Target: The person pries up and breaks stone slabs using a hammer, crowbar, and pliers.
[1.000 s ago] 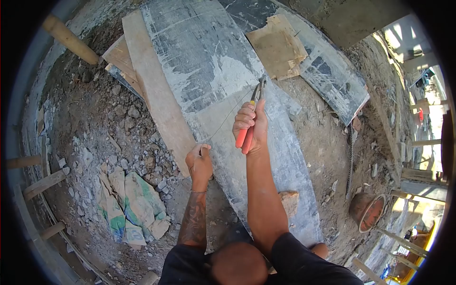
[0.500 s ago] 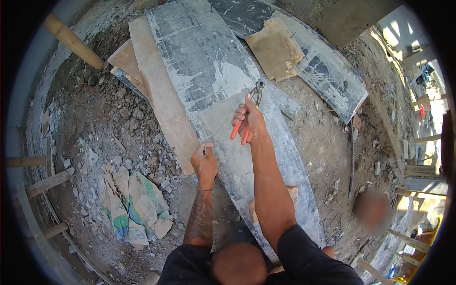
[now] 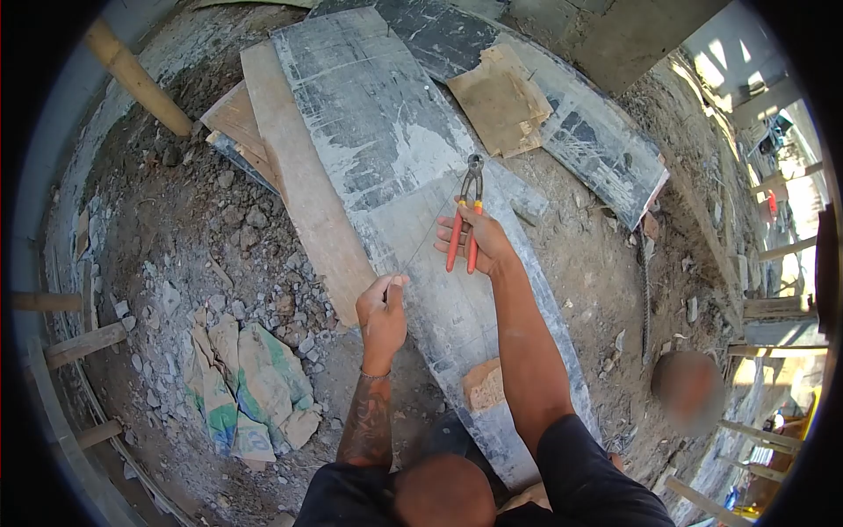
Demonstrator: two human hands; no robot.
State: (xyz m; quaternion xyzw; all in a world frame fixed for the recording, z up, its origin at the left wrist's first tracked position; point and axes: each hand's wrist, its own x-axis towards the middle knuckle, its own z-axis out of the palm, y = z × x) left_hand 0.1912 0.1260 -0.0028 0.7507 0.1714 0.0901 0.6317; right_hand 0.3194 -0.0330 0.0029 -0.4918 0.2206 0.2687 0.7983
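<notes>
My left hand [image 3: 382, 321] is closed, thumb against the fingers, on one end of a thin wire [image 3: 428, 235]. The wire slants up and to the right towards the pincers [image 3: 454, 244], which have red and yellow handles and a dark metal head. My right hand [image 3: 483, 239] grips these pincers with the jaws pointing away from me. Some fingers show behind the handles. Whether the jaws bite on the wire is too small to tell. Beneath both hands lies a long, grey-stained board [image 3: 369, 105].
A bare plywood strip [image 3: 307, 193] lies along the board's left side. A broken plywood piece [image 3: 500, 97] and another stained panel [image 3: 606, 158] lie beyond. Rubble [image 3: 255, 220] and a torn sack [image 3: 255, 378] cover the left ground. A small wood block [image 3: 483, 385] rests on the board.
My right hand has turned the pincers and come slightly nearer, its fingers looser on the handles. My left hand has shifted slightly down, still with the wire.
</notes>
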